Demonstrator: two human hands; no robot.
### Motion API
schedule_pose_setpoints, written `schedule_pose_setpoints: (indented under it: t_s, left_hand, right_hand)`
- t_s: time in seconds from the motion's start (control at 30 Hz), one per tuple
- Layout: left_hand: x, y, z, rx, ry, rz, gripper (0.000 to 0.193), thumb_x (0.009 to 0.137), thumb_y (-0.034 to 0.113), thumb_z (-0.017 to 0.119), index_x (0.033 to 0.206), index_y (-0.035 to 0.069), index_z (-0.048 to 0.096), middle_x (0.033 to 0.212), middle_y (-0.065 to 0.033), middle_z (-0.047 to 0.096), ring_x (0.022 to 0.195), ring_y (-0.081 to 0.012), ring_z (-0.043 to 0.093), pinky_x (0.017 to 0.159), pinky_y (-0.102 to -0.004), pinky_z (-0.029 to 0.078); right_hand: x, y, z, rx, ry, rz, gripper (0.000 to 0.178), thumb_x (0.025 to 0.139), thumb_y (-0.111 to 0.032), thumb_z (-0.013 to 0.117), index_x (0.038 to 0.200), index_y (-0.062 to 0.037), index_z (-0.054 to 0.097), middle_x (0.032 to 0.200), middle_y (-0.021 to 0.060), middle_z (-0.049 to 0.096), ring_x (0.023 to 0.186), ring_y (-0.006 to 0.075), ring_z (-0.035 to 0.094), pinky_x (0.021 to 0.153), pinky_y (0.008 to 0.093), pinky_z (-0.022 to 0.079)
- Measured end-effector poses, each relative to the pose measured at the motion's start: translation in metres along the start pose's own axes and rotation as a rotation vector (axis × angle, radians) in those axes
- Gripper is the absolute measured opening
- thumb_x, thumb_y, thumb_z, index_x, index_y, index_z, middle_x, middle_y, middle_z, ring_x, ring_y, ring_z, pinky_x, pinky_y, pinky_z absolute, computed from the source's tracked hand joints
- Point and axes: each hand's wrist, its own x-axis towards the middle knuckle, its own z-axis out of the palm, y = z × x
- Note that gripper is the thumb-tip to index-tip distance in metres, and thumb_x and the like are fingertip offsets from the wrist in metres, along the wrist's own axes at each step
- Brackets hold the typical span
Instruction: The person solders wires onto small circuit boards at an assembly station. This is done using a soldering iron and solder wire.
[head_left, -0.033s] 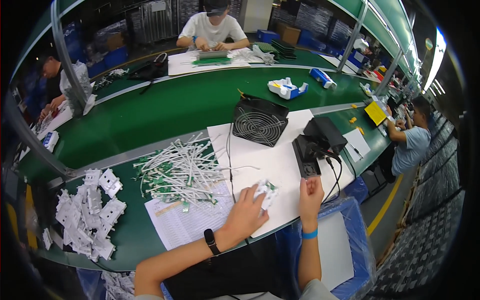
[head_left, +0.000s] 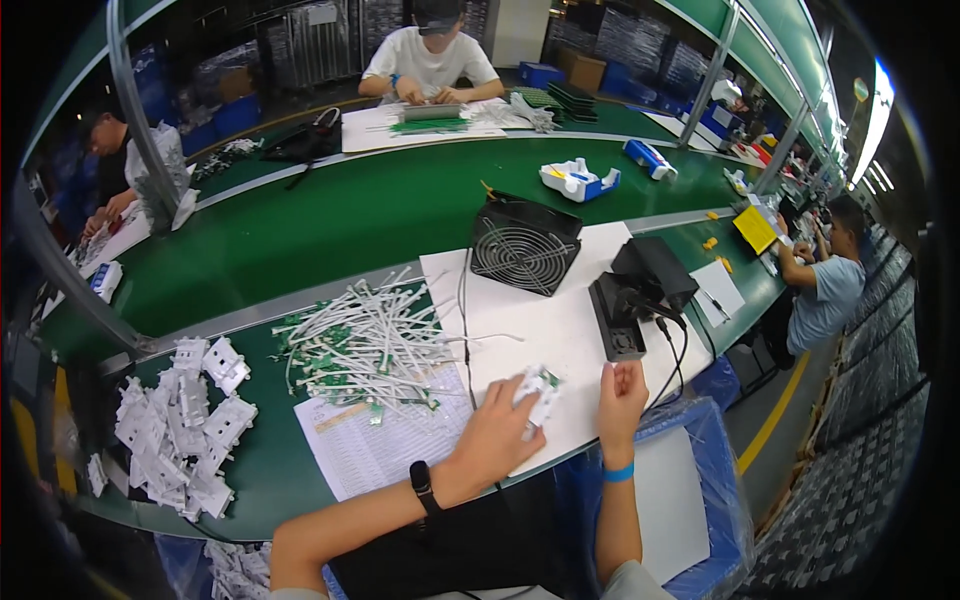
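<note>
Green workbench top (head_left: 330, 215), long and curved, running through a big workshop with blue bins and metal posts. White paper sheet (head_left: 560, 330) spread flat on it, picked here as the landmark. On the sheet's far edge, black square fan with a round grille (head_left: 525, 245). On its right edge, black box-shaped tool stand (head_left: 640, 295) with black cables hanging down. Just left of the sheet, messy heap of white cable pieces with small green boards (head_left: 365, 345). Further left, pile of white plastic wall-plate parts (head_left: 180, 425). Across the bench from the sheet, person in a white shirt (head_left: 430, 60) bent over work.

On the sheet's near edge, left hand (head_left: 495, 435) with a black wristband, fingers curled around a small white plastic part with a green board (head_left: 538, 395), holding it. Beside it, right hand (head_left: 622, 395) with a blue wristband, fingers loosely bent, holding nothing, resting on the sheet.

Underside of the small part hidden by fingers. Forearms cut off at the bottom edge.
</note>
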Motion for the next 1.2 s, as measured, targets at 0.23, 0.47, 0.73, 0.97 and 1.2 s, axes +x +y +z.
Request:
schedule_pose_setpoints:
  t_s: [0.23, 0.47, 0.73, 0.97, 1.2]
  left_hand:
    - [0.011, 0.033, -0.168, -0.046, -0.027, -0.238, 0.052, 0.079, 0.025, 0.078, 0.122, 0.0, 0.067, 0.122, -0.0206, 0.067, 0.113, -0.0359, 0.065, 0.101, -0.0406, 0.049]
    - [0.045, -0.171, -0.284, 0.188, 0.256, -0.609, 0.074, 0.075, 0.031, 0.079, 0.134, -0.005, 0.053, 0.133, -0.0345, 0.056, 0.123, -0.046, 0.056, 0.1, -0.0499, 0.047]
    - [0.0, -0.267, -0.271, 1.168, 0.465, -0.794, 0.095, 0.084, 0.054, 0.072, 0.151, -0.002, 0.037, 0.16, -0.0351, 0.02, 0.15, -0.0495, 0.016, 0.117, -0.0676, 0.015]
    - [-0.065, -0.207, -0.343, 0.934, -0.226, -0.914, 0.069, 0.069, 0.058, 0.08, 0.102, -0.002, 0.075, 0.104, -0.0233, 0.074, 0.099, -0.0381, 0.072, 0.089, -0.0448, 0.057]
    - [-0.119, -0.224, -0.345, 0.685, -0.139, -0.722, 0.066, 0.064, 0.054, 0.084, 0.096, -0.004, 0.075, 0.103, -0.0258, 0.073, 0.098, -0.0409, 0.069, 0.089, -0.0439, 0.054]
  right_hand:
    - [-0.014, 0.011, -0.002, -0.077, -0.015, -0.04, 0.019, 0.098, -0.008, 0.065, 0.083, -0.0051, 0.054, 0.06, -0.0069, 0.044, 0.055, 0.0009, 0.038, 0.05, 0.0227, 0.027]
    - [-0.015, 0.005, 0.0, -0.117, -0.084, -0.072, 0.026, 0.1, -0.012, 0.062, 0.078, -0.004, 0.052, 0.06, -0.006, 0.042, 0.055, 0.0015, 0.034, 0.049, 0.0251, 0.025]
    - [-0.017, 0.017, -0.003, -0.071, -0.062, -0.135, 0.028, 0.1, -0.01, 0.061, 0.075, -0.0027, 0.05, 0.059, -0.0037, 0.043, 0.056, 0.003, 0.036, 0.049, 0.0266, 0.026]
    - [-0.044, -0.13, 0.06, 0.079, -0.72, -0.22, 0.009, 0.094, -0.006, 0.063, 0.092, 0.0028, 0.065, 0.077, 0.0045, 0.06, 0.072, 0.0095, 0.054, 0.065, 0.0265, 0.044]
    - [-0.017, -0.145, 0.276, -0.178, -0.811, -0.651, 0.031, 0.091, -0.02, 0.069, 0.111, 0.0032, 0.066, 0.097, 0.0174, 0.067, 0.09, 0.0352, 0.064, 0.08, 0.044, 0.05]
